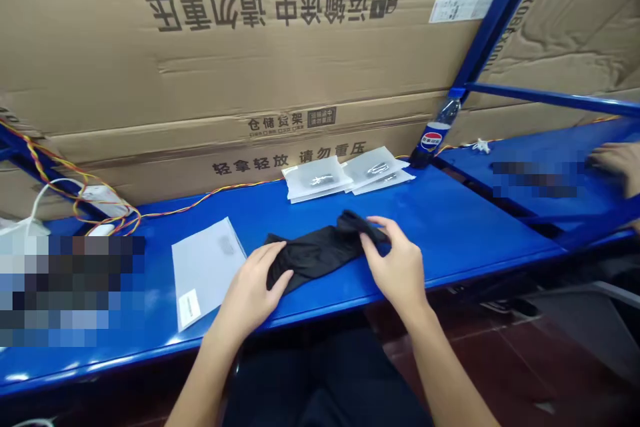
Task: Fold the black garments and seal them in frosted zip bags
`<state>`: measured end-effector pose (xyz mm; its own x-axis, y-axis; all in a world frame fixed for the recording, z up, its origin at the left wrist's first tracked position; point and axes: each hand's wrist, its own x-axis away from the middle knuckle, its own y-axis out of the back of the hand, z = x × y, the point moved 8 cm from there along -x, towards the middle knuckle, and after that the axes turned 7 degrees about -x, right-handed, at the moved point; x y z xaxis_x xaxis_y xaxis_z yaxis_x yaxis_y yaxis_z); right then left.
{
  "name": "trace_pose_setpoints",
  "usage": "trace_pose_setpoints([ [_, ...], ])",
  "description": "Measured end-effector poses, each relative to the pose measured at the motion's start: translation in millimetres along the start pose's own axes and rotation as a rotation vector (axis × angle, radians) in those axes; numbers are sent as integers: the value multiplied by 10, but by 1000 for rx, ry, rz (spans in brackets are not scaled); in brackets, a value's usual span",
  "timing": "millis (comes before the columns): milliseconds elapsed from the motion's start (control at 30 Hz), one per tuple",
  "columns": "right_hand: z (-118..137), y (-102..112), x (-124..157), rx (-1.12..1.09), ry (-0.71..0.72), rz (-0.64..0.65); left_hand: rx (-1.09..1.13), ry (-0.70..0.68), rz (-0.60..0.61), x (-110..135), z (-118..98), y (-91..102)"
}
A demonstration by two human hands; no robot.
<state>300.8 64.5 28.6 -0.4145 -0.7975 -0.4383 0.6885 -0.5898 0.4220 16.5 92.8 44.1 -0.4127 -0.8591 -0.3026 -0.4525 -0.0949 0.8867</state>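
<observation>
A long, narrow piece of black stretchy-looking cloth [320, 252] lies across the blue shelf in front of me. Its right end is folded up and bunched. My right hand [397, 263] pinches that raised end between thumb and fingers. At the opposite end, my left hand [257, 283] grips the cloth's edge, the thumb lying over it and the fingers partly around it. Just left of my left hand rests a flat frosted plastic bag [205, 267] with a small white label. The exact kind of garment cannot be made out.
Behind the cloth lie several frosted packets [320, 179] with dark contents. A Pepsi bottle [434, 133] leans by the blue post. Yellow-red wires [205, 199] run along the cardboard backing [250, 80]. Another person's hand [623, 163] is at the far right.
</observation>
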Motion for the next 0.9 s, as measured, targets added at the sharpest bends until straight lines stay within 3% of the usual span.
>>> trace_pose_setpoints([
  [100, -335, 155, -153, -3, -189, -92, -16, 55, 21, 29, 196, 138],
  [267, -456, 61, -374, -5, -95, 17, 47, 193, -19, -120, 403, 234],
  [400, -387, -11, -492, -149, -65, 50, 110, 151, -154, -267, 342, 319],
  [533, -417, 214, -437, -444, -111, -18, 256, 99, -322, -47, 199, 606],
  [633, -505, 438, -258, -544, -126, 129, 289, -13, -168, 268, -15, 677],
  [700, -544, 555, -100, -474, -108, 321, 259, -106, 1, 469, -172, 632],
  [767, -523, 630, 43, -376, -51, 502, 228, -139, 79, 578, -250, 592],
  [833, -434, 668, 91, -336, 14, 569, 201, -107, 23, 531, -246, 591],
  [900, -322, 672, 4, -285, 56, 479, 157, -94, -94, 352, -235, 580],
])
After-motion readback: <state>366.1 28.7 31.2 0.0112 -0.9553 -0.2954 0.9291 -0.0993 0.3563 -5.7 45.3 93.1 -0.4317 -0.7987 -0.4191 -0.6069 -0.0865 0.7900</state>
